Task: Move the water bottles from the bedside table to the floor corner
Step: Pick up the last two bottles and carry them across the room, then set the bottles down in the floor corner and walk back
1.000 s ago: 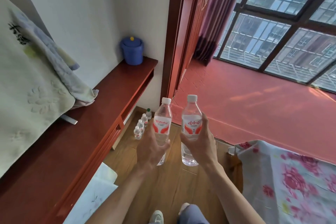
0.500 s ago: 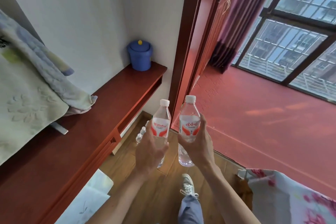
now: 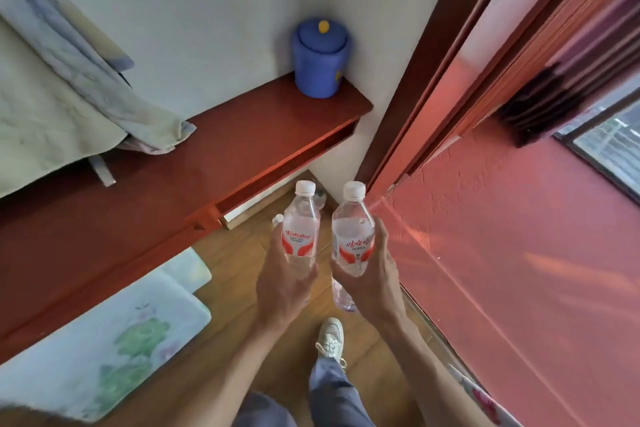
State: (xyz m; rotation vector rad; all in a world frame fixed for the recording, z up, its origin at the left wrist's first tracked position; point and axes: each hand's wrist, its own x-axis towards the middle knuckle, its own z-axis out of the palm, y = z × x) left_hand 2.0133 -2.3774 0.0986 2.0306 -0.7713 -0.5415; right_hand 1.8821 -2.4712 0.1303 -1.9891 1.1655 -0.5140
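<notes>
My left hand [image 3: 284,284] grips a clear water bottle [image 3: 300,229] with a white cap and a red-and-white label. My right hand [image 3: 372,274] grips a second bottle [image 3: 353,236] of the same kind. Both are held upright, side by side, above the wooden floor [image 3: 367,350] and in front of the floor corner [image 3: 317,184] below the red-brown bedside table [image 3: 207,163]. Other small bottles [image 3: 320,199] stand on the floor in that corner, mostly hidden behind the held ones.
A blue lidded pot [image 3: 320,57] stands at the table's far end against the wall. Bedding [image 3: 52,104] lies over its left part. A floral mat [image 3: 114,340] covers the floor at the left. A raised red platform [image 3: 519,253] borders the right. My shoe [image 3: 330,336] is on the floor.
I have stepped closer to the corner and the view has tilted down. The two bottles stay upright in my hands. The flowered bedspread at the right has nearly left the view.
</notes>
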